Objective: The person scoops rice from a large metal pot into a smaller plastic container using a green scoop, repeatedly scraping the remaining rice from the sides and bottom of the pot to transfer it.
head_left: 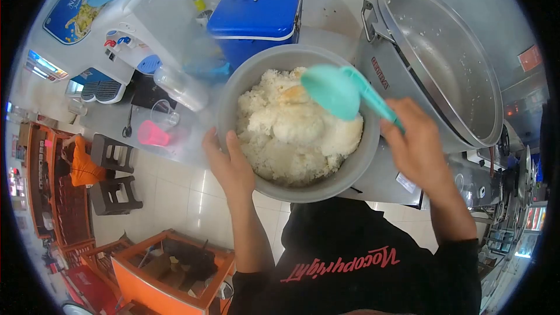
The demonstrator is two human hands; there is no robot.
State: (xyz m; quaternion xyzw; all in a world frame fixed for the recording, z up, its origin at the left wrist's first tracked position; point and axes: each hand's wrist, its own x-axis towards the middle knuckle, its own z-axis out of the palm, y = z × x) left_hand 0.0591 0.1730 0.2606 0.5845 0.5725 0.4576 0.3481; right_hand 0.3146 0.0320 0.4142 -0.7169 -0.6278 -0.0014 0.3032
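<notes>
A large grey metal pot [226,111] filled with steaming white rice [291,134] stands in the middle, at the counter's front edge. My left hand [230,166] grips the pot's near left rim, fingers on the outer side and the thumb over the edge. In my right hand [417,143], closed round its handle, is a turquoise rice scoop [335,90]. The scoop's broad head is over the far right part of the rice and looks slightly blurred. A yellowish, browned patch shows in the rice beside it.
Behind the pot is a blue cooler box [254,6]. A big rice cooker [385,64] with its lid [449,58] raised stands at right. At left are a water dispenser [125,46], a pink cup [153,134], clear plastic cups and scissors [127,130]. An orange cart [175,274] is below.
</notes>
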